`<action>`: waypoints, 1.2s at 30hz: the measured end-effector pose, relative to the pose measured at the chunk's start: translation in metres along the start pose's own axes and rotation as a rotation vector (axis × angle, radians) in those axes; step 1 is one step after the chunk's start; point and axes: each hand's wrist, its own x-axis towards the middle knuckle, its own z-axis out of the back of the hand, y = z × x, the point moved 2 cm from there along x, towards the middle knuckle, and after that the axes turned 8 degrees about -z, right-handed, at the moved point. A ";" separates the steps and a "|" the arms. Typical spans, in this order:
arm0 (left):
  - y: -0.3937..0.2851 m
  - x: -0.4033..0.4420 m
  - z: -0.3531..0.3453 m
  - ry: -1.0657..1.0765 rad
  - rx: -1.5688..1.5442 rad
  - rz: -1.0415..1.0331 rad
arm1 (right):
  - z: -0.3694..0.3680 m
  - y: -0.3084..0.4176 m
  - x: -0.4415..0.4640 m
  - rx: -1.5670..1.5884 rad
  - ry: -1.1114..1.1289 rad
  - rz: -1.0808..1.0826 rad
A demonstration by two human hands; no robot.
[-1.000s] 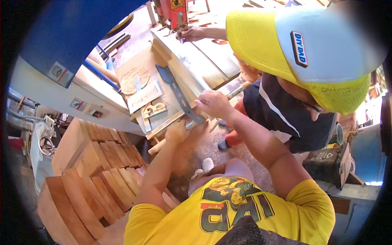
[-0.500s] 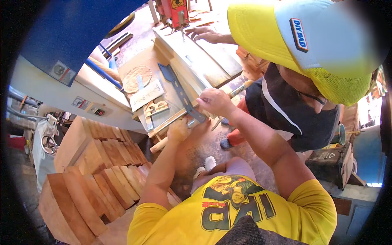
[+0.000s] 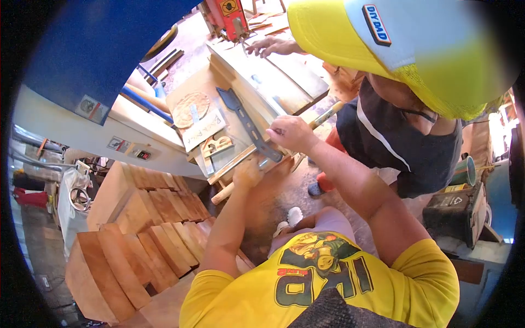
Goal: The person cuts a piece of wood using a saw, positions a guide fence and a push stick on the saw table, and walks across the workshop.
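My left hand is closed at the front rail of the saw table. Its fingers are mostly hidden, so what they grip cannot be made out. With fingers curled, my right hand is at the near end of the long pale fence; anything inside it is hidden. Between my hands and the fence lies a dark grey slotted bar on the table. Left of it are a round wooden piece, a paper with handwriting and a small wooden piece with two holes.
A co-worker in a yellow and white cap leans in from the right, a hand near the red saw guide. Stacked wood blocks stand at left. A black bin is at right.
The view has shifted slightly, so the table and wood blocks appear farther right. The co-worker's cap is higher and farther left in view. My hands keep about the same places at the table.
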 end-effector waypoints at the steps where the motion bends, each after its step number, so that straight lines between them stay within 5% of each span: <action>1: 0.001 0.001 -0.001 0.019 0.002 0.009 | 0.000 0.000 0.000 0.005 -0.006 -0.002; 25: -0.012 0.001 0.016 0.142 -0.002 0.089 | 0.002 0.001 -0.001 0.019 0.027 0.020; 36: -0.020 -0.008 0.020 0.027 -0.031 0.065 | 0.004 0.001 -0.002 -0.011 0.037 0.031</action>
